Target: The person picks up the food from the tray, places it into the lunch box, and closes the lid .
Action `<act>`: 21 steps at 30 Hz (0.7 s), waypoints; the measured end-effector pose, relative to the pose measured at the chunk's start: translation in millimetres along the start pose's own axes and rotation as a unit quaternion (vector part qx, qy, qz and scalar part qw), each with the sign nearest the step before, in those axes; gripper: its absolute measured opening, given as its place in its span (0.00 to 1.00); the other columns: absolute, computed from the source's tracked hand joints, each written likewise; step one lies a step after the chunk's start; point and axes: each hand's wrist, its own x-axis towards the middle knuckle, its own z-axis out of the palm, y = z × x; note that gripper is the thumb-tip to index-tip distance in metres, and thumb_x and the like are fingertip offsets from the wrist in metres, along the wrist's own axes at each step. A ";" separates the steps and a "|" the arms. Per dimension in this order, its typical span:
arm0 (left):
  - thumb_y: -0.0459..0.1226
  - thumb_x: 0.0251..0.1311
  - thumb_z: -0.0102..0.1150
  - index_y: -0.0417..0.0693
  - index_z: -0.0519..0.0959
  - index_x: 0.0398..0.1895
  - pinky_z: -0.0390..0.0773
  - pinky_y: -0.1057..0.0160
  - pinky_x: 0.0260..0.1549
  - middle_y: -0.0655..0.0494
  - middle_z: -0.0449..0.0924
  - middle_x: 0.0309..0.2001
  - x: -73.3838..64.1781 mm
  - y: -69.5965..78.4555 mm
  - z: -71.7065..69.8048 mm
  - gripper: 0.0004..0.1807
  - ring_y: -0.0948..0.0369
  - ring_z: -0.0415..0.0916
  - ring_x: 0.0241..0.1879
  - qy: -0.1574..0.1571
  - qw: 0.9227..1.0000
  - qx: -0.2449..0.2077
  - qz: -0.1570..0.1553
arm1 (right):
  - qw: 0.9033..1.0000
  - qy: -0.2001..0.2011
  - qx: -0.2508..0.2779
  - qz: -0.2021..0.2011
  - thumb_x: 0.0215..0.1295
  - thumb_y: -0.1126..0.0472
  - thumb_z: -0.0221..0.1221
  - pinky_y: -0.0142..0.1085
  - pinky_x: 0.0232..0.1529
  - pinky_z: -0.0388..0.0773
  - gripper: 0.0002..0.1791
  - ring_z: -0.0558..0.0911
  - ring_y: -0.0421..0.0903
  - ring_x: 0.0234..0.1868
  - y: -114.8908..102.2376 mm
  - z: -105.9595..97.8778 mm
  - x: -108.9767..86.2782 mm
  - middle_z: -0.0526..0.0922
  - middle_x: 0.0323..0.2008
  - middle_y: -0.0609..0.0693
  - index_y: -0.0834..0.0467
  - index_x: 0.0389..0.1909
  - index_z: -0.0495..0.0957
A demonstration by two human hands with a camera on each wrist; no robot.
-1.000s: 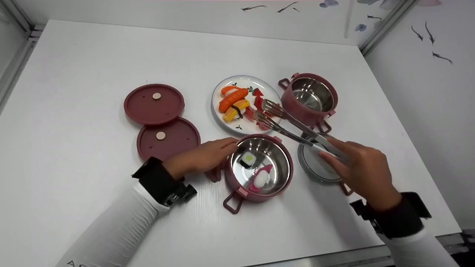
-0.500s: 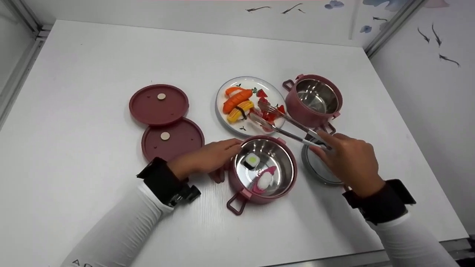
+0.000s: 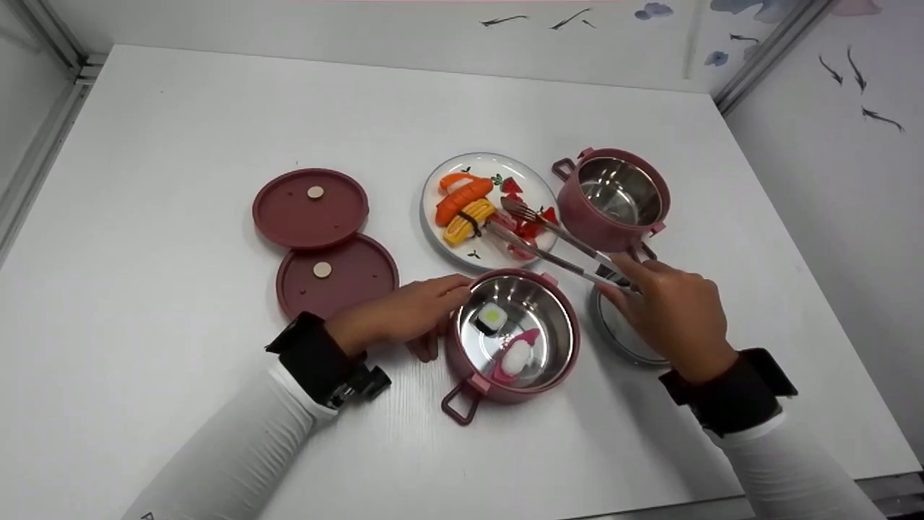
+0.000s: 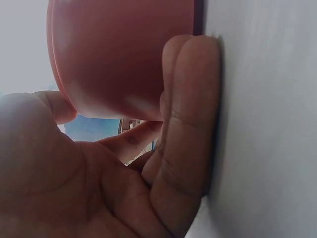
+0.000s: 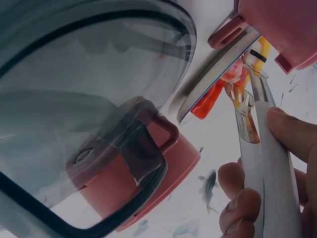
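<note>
My left hand [image 3: 408, 310] holds the near red pot [image 3: 552, 325] by its side. Its thumb touches near the rim and its fingers lie against the wall [image 4: 114, 59]. Inside that pot lie a sushi roll piece [image 3: 491, 318] and a pink-and-white sushi piece [image 3: 515, 357]. My right hand [image 3: 671, 310] grips metal tongs [image 3: 556, 260] by their pale handles [image 5: 272, 168]. The tong tips are apart, over pinkish-red food on the white plate [image 3: 484, 160]. Beside them on the plate sit a yellow sushi piece [image 3: 469, 222], an orange sausage-like piece [image 3: 464, 201] and red fruit-like pieces [image 3: 511, 185].
A second red pot [image 3: 613, 191] stands right of the plate. A clear, round vessel or lid [image 3: 624, 332] is below my right hand and looms large in the right wrist view. Two dark red lids [image 3: 310, 209] overlap at left. Walls [image 3: 830, 180] border the white table.
My right hand has moved left and slightly forward, lowering the tongs toward the food on the plate. My left hand keeps its place at the pot.
</note>
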 end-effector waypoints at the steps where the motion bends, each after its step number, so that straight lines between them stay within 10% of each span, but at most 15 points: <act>1: 0.54 0.77 0.36 0.70 0.68 0.68 0.84 0.55 0.15 0.46 0.75 0.24 0.0 -0.2 0.3 0.21 0.55 0.80 0.16 -0.001 1.000 0.000 0.000 | 1.000 -0.001 0.001 0.001 0.55 0.54 0.74 0.43 0.18 0.78 0.24 0.82 0.53 0.20 0.0 1.0 -0.5 0.86 0.24 0.58 0.55 0.53 0.84; 21: 0.55 0.77 0.36 0.69 0.69 0.67 0.84 0.54 0.16 0.47 0.74 0.25 -0.7 -2.2 0.8 0.21 0.54 0.80 0.16 0.004 1.000 -0.003 0.011 | 1.000 -0.003 -0.002 0.003 0.57 0.52 0.73 0.43 0.17 0.77 0.23 0.80 0.52 0.18 -0.1 6.8 0.7 0.87 0.25 0.58 0.55 0.53 0.84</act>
